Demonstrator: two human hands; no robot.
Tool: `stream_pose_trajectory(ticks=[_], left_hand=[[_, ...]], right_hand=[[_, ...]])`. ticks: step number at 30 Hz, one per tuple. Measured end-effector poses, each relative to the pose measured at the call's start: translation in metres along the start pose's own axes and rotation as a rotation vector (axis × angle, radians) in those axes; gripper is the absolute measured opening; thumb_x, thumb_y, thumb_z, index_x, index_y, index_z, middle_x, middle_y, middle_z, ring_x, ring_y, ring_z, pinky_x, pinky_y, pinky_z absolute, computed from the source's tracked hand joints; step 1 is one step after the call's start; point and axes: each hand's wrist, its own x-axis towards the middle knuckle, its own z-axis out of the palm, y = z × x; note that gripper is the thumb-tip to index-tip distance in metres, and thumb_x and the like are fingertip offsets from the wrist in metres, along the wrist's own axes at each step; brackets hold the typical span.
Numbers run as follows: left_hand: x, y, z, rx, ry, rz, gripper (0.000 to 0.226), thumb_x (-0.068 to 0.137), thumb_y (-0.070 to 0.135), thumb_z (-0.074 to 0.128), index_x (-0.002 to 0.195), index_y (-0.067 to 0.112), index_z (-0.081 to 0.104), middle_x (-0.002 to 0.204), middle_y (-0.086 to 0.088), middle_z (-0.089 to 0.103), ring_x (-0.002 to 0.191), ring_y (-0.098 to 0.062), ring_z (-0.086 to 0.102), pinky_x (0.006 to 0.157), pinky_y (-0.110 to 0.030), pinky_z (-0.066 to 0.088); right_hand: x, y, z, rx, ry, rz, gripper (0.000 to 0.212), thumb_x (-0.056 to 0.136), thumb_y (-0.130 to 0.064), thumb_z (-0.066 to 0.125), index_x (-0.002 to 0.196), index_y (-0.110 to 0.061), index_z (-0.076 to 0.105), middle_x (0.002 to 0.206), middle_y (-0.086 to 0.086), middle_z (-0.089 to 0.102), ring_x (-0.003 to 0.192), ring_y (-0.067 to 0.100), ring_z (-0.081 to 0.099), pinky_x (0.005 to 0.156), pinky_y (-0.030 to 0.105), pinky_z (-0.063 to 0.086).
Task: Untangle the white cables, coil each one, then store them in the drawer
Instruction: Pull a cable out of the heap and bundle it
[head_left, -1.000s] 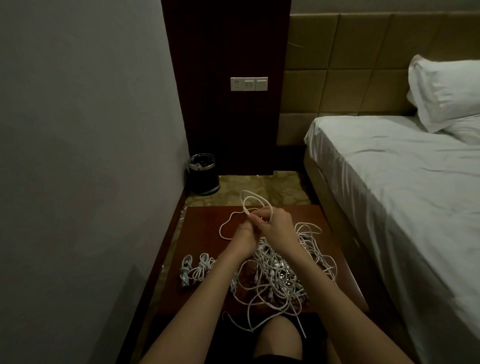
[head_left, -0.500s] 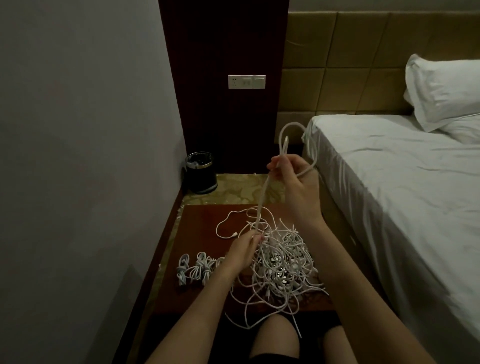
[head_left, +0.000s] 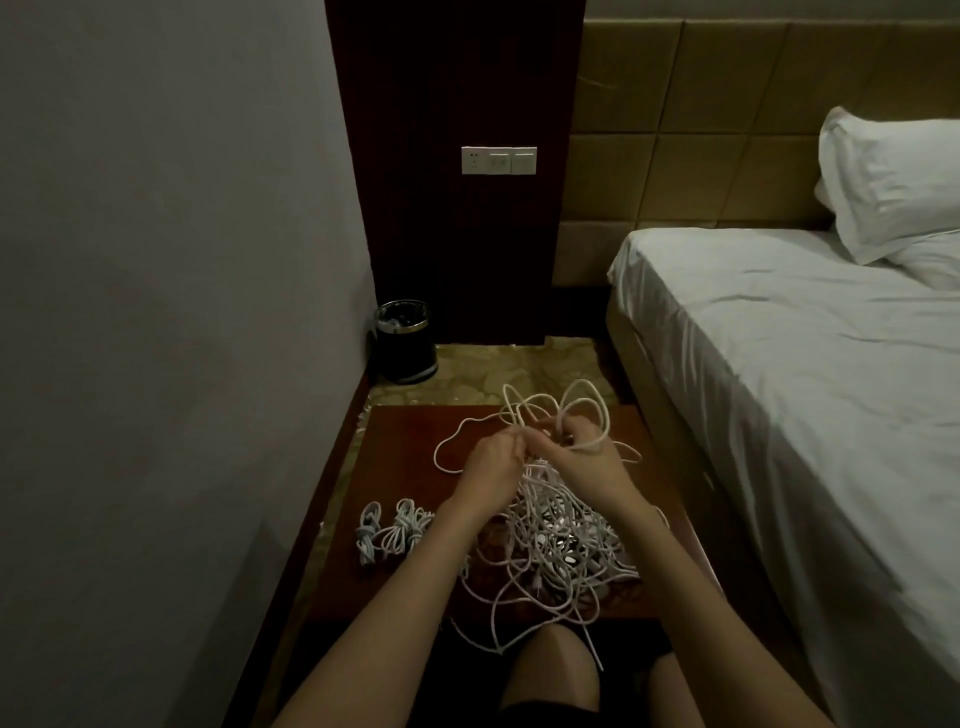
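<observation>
From my feed, two coiled cables (head_left: 392, 532) lie at the left of the wooden table (head_left: 400, 441). Next comes the left hand (head_left: 491, 467), fingers curled and pinching a white cable (head_left: 550, 410) — its loops rise just beyond the knuckles. The right hand (head_left: 584, 454) grips those same loops, fingers bent round them. Under both wrists sits the tangled cable pile (head_left: 556, 540), strands trailing off the near edge. Far right, the bed (head_left: 805, 364) — pillow (head_left: 893, 176) at its head.
</observation>
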Motion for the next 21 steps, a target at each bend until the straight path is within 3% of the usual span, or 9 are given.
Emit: stream_pose_trajectory(ticks=[2, 3, 6, 9, 11, 13, 16, 18, 21], left_hand=[[-0.001, 0.002, 0.002, 0.034, -0.018, 0.043, 0.033, 0.101, 0.012, 0.038, 0.123, 0.011, 0.062, 0.113, -0.013, 0.068, 0.101, -0.028, 0.064, 0.082, -0.04, 0.052], [-0.003, 0.005, 0.002, 0.026, -0.009, 0.039, 0.033, 0.101, 0.012, 0.038, 0.123, 0.009, 0.063, 0.112, -0.013, 0.068, 0.1, -0.029, 0.064, 0.083, -0.042, 0.053], [-0.005, 0.004, 0.002, -0.047, 0.002, 0.035, 0.03, 0.102, 0.015, 0.039, 0.102, 0.004, 0.066, 0.096, -0.009, 0.07, 0.085, -0.025, 0.065, 0.075, -0.038, 0.051], [-0.012, -0.004, 0.014, -0.194, -0.063, 0.006, 0.032, 0.102, 0.014, 0.039, 0.079, 0.014, 0.063, 0.076, 0.003, 0.065, 0.07, -0.008, 0.061, 0.072, -0.025, 0.046], [-0.013, -0.012, 0.02, -0.325, -0.011, -0.056, 0.035, 0.102, 0.013, 0.04, 0.073, 0.018, 0.06, 0.069, 0.006, 0.062, 0.061, -0.001, 0.058, 0.066, -0.019, 0.047], [-0.011, -0.011, 0.017, -0.319, 0.038, -0.055, 0.033, 0.103, 0.013, 0.04, 0.079, 0.016, 0.063, 0.073, 0.005, 0.064, 0.063, 0.003, 0.059, 0.063, -0.012, 0.045], [-0.009, -0.001, -0.001, -0.26, 0.078, 0.005, 0.029, 0.104, 0.021, 0.041, 0.104, 0.015, 0.07, 0.082, 0.006, 0.065, 0.07, -0.001, 0.057, 0.064, -0.012, 0.042], [-0.005, 0.001, -0.009, -0.199, 0.07, 0.0, 0.029, 0.104, 0.026, 0.041, 0.116, 0.024, 0.067, 0.074, 0.009, 0.058, 0.062, -0.001, 0.048, 0.054, -0.013, 0.035], [-0.002, 0.004, -0.02, -0.178, 0.081, 0.019, 0.032, 0.104, 0.03, 0.041, 0.121, 0.021, 0.066, 0.066, 0.01, 0.053, 0.05, 0.004, 0.041, 0.047, -0.013, 0.03]], right_hand=[[0.003, 0.001, 0.009, 0.009, -0.023, 0.035, 0.039, 0.081, -0.06, 0.06, 0.082, -0.021, 0.066, 0.074, 0.002, 0.068, 0.067, 0.02, 0.065, 0.062, 0.035, 0.054], [0.006, 0.001, 0.011, 0.036, -0.001, 0.054, 0.034, 0.083, -0.055, 0.063, 0.073, -0.022, 0.065, 0.068, 0.001, 0.067, 0.063, 0.017, 0.064, 0.061, 0.034, 0.052], [0.012, -0.002, 0.011, 0.108, 0.113, 0.014, 0.031, 0.09, -0.028, 0.065, 0.065, -0.01, 0.064, 0.058, 0.004, 0.062, 0.049, 0.007, 0.055, 0.052, 0.023, 0.043], [0.016, -0.019, 0.003, 0.155, 0.179, -0.048, 0.028, 0.092, -0.023, 0.062, 0.071, -0.006, 0.067, 0.063, 0.008, 0.063, 0.052, 0.006, 0.058, 0.049, 0.021, 0.046], [0.019, -0.032, -0.005, 0.176, 0.221, -0.066, 0.026, 0.093, -0.02, 0.06, 0.07, -0.009, 0.066, 0.059, 0.004, 0.057, 0.05, 0.003, 0.051, 0.046, 0.013, 0.038], [0.023, -0.034, -0.012, 0.113, 0.223, -0.039, 0.027, 0.093, -0.02, 0.06, 0.077, 0.001, 0.067, 0.062, 0.011, 0.055, 0.052, 0.01, 0.047, 0.044, 0.014, 0.033], [0.019, -0.013, -0.006, -0.058, 0.088, 0.039, 0.031, 0.094, -0.023, 0.059, 0.085, 0.007, 0.066, 0.074, 0.021, 0.065, 0.055, 0.016, 0.051, 0.05, 0.026, 0.04], [0.014, 0.0, 0.002, -0.082, 0.028, 0.081, 0.03, 0.094, -0.023, 0.059, 0.083, 0.005, 0.066, 0.072, 0.019, 0.064, 0.053, 0.015, 0.049, 0.05, 0.028, 0.039], [0.012, 0.004, 0.011, -0.02, 0.034, 0.1, 0.032, 0.094, -0.021, 0.059, 0.08, 0.007, 0.065, 0.065, 0.013, 0.06, 0.054, 0.015, 0.05, 0.053, 0.03, 0.038]])
